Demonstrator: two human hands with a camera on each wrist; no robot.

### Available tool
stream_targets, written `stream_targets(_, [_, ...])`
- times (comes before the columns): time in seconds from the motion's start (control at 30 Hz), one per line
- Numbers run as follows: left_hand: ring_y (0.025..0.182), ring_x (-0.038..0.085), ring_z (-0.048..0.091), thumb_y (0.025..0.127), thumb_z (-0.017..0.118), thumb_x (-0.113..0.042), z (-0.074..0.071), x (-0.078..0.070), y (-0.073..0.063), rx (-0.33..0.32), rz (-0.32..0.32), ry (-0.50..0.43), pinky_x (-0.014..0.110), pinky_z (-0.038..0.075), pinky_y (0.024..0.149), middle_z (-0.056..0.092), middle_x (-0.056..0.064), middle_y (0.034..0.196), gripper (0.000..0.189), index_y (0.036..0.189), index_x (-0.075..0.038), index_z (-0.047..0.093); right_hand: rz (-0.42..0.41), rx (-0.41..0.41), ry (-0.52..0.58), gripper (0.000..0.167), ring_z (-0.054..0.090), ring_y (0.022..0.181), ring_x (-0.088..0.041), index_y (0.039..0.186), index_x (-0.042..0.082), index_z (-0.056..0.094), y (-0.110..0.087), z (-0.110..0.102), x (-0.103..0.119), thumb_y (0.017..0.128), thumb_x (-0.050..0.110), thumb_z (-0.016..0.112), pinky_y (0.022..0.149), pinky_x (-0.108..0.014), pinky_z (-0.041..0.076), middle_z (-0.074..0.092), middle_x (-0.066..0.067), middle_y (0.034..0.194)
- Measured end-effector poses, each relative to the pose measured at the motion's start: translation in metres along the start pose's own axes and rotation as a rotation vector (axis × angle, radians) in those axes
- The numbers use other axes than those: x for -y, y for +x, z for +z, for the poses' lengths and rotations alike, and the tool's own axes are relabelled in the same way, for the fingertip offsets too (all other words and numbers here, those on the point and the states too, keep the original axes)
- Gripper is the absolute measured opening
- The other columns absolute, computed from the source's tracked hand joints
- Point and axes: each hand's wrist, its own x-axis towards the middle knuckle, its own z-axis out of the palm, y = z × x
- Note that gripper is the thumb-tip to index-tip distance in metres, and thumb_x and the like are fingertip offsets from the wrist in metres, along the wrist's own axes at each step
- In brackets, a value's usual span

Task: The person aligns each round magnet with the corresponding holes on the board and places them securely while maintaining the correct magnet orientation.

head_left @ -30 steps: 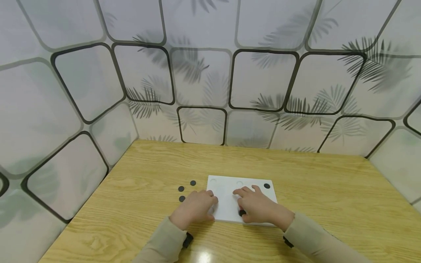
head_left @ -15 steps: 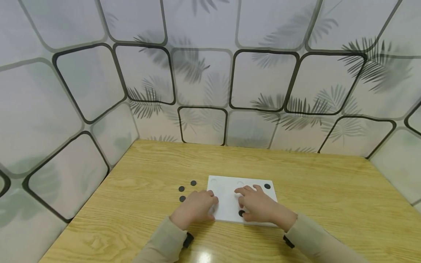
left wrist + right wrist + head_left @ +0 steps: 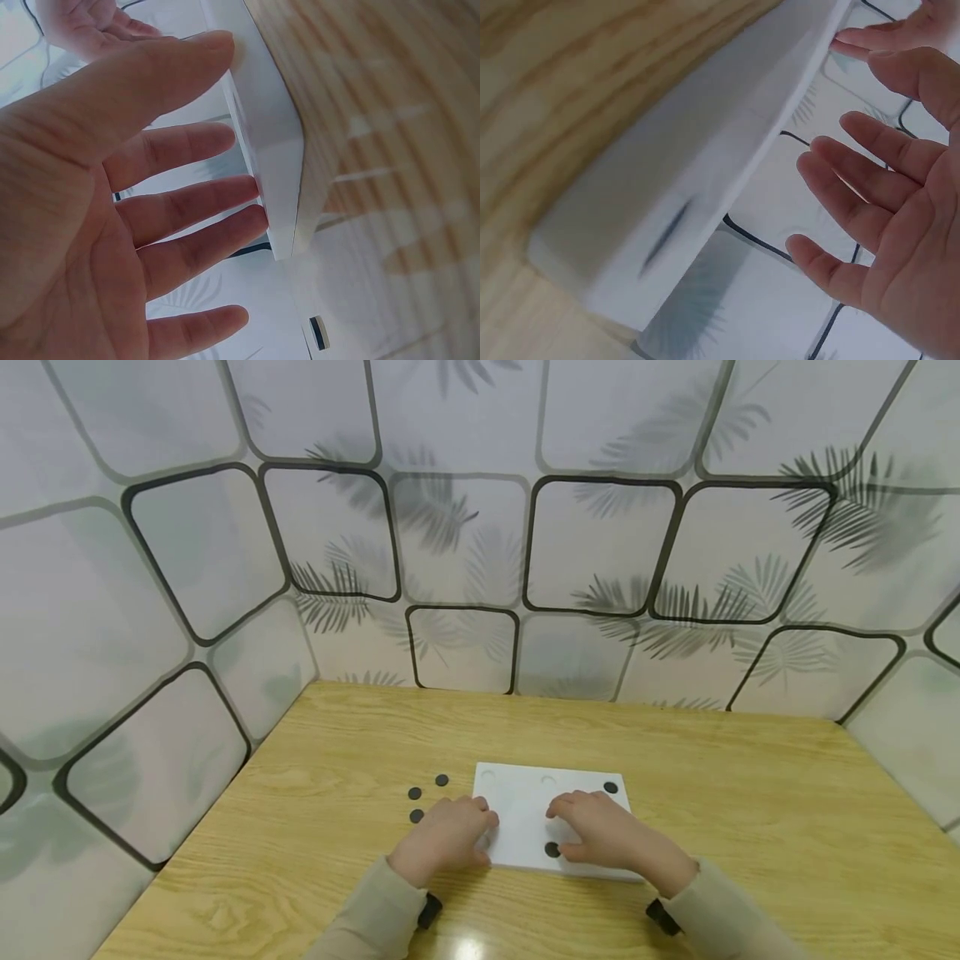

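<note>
A thin white board (image 3: 517,827) with shallow round recesses lies on the table. One black disc (image 3: 611,787) sits at its back right corner and another black disc (image 3: 552,850) at the middle of its front side. My left hand (image 3: 448,837) rests against the board's left end, fingers extended and thumb at the front edge; it covers the front left corner. My right hand (image 3: 603,833) hovers over the board's right half, its thumb tip close beside the front disc. In the right wrist view the right fingers (image 3: 847,199) are spread and hold nothing.
Three loose black discs lie left of the board: a back one (image 3: 442,780), a middle one (image 3: 415,793) and a front one (image 3: 417,816) near my left hand. The wooden table (image 3: 360,735) meets a patterned curtain-like wall (image 3: 465,560) behind and at the sides.
My right hand has drawn slightly to the right, its fingers coming away from the front disc, which now shows more fully. The left hand has stayed in place.
</note>
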Motion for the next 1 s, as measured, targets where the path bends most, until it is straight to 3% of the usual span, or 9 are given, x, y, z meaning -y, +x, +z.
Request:
stream_targets(0.4, [0.073, 0.009, 0.05, 0.068, 0.074, -0.036, 0.002, -0.001, 0.001, 0.008, -0.002, 0.004, 0.026, 0.043, 0.059, 0.054, -0.006, 0.085, 0.034, 0.095, -0.018, 0.065, -0.025, -0.114, 0.052, 0.033, 0.055, 0.091, -0.021, 0.102, 0.001, 0.059, -0.02, -0.008, -0.004, 0.075, 0.019, 0.068, 0.074, -0.037, 0.045, 0.059, -0.005, 0.099])
stream_targets(0.63, [0.073, 0.009, 0.05, 0.068, 0.074, -0.036, 0.003, -0.001, 0.002, 0.004, 0.001, -0.001, 0.026, 0.042, 0.058, 0.054, -0.006, 0.085, 0.034, 0.095, -0.018, 0.065, 0.012, -0.11, 0.097, 0.035, 0.055, 0.092, -0.021, 0.105, 0.001, 0.058, -0.029, -0.01, -0.007, 0.076, 0.02, 0.068, 0.075, -0.037, 0.045, 0.057, -0.005, 0.102])
stream_targets(1.0, [0.072, 0.009, 0.049, 0.068, 0.074, -0.037, 0.002, 0.0, 0.001, 0.0, 0.005, 0.003, 0.026, 0.041, 0.057, 0.053, -0.006, 0.084, 0.034, 0.095, -0.017, 0.065, -0.002, -0.137, 0.116, 0.037, 0.055, 0.093, -0.025, 0.105, -0.001, 0.057, -0.038, -0.017, -0.014, 0.075, 0.017, 0.069, 0.075, -0.038, 0.045, 0.057, -0.009, 0.103])
